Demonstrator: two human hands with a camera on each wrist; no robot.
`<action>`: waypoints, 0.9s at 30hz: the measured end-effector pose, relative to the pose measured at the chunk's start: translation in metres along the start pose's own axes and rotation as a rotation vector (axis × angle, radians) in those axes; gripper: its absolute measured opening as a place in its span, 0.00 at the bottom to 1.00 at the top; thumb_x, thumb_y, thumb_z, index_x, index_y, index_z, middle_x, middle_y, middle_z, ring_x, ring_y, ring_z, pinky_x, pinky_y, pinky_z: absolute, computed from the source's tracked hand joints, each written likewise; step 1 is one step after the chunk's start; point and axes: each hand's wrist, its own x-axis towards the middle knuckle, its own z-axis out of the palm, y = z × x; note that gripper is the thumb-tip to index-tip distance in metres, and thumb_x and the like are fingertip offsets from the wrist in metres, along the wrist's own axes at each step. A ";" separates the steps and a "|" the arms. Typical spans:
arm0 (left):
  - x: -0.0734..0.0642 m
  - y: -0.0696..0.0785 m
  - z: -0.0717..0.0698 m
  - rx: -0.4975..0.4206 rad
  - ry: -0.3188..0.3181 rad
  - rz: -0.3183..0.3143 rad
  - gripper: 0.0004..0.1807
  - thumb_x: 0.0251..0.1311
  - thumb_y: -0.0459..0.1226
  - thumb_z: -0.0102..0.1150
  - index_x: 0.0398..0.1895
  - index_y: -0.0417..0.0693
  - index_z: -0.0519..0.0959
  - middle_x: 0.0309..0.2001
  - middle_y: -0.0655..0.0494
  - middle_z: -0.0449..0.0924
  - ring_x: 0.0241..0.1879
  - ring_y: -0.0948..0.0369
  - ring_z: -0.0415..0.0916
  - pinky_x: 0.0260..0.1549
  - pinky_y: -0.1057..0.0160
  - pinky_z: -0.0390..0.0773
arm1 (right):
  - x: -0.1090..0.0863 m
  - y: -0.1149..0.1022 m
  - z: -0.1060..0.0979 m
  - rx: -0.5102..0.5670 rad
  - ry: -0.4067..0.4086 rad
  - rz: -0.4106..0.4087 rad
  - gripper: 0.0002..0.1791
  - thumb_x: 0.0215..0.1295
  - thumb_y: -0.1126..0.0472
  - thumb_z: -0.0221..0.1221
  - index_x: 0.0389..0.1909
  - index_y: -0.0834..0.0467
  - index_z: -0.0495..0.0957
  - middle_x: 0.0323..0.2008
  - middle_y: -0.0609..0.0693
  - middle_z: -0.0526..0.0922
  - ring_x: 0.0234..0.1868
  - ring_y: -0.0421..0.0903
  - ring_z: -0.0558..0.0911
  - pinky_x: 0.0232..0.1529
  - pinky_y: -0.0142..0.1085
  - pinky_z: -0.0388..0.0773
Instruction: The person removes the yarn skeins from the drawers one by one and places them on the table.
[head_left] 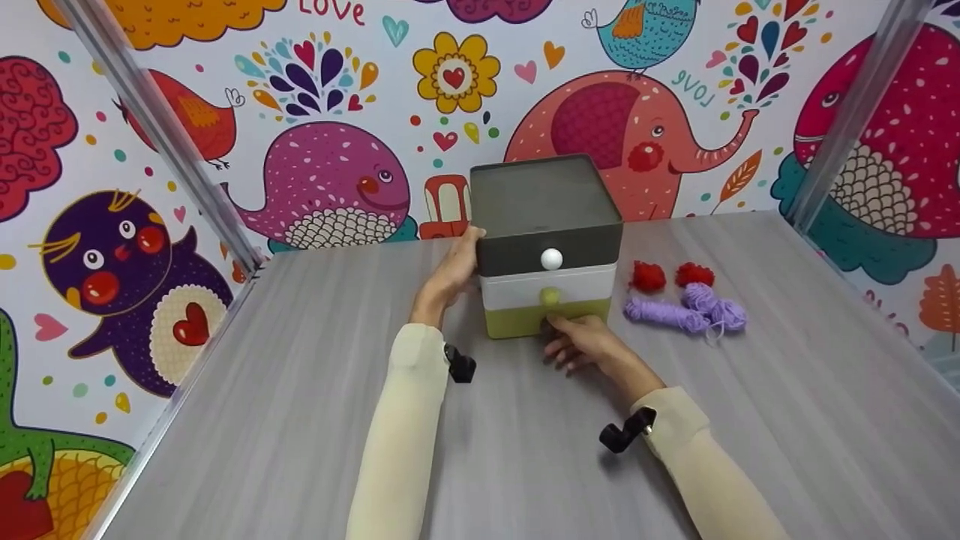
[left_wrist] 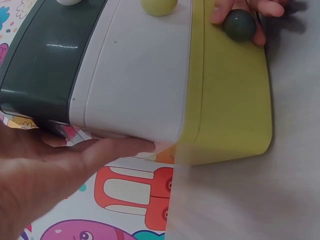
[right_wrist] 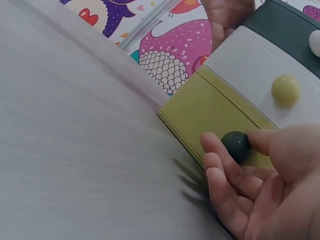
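Note:
A small three-drawer box (head_left: 551, 247) stands on the table, with a dark grey-green top drawer, a white middle one and a yellow-green bottom one. All three fronts look flush. My left hand (head_left: 455, 266) lies against the box's left side, its thumb stretched along the wall in the left wrist view; its other fingers are partly hidden. At the bottom drawer (right_wrist: 200, 112), my right hand (head_left: 589, 345) pinches the round dark green knob (right_wrist: 236, 146) between thumb and index finger, the other fingers loosely bent below. A yellow-green knob (right_wrist: 285, 90) sits on the white drawer, a white knob (head_left: 551, 259) on the top one.
Right of the box lie two red yarn bundles (head_left: 648, 277) and, nearer me, purple yarn skeins (head_left: 667, 313). The grey wood-grain table (head_left: 300, 420) meets printed cartoon panels (head_left: 337, 187) behind and at both sides, with metal posts (head_left: 161, 127) at the corners.

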 end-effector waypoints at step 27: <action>-0.001 -0.001 0.003 -0.002 -0.023 -0.028 0.33 0.78 0.55 0.23 0.79 0.50 0.48 0.74 0.37 0.55 0.71 0.40 0.62 0.66 0.30 0.60 | -0.018 -0.004 -0.004 -0.070 -0.087 0.064 0.20 0.75 0.49 0.52 0.47 0.65 0.77 0.24 0.49 0.88 0.24 0.41 0.86 0.24 0.30 0.79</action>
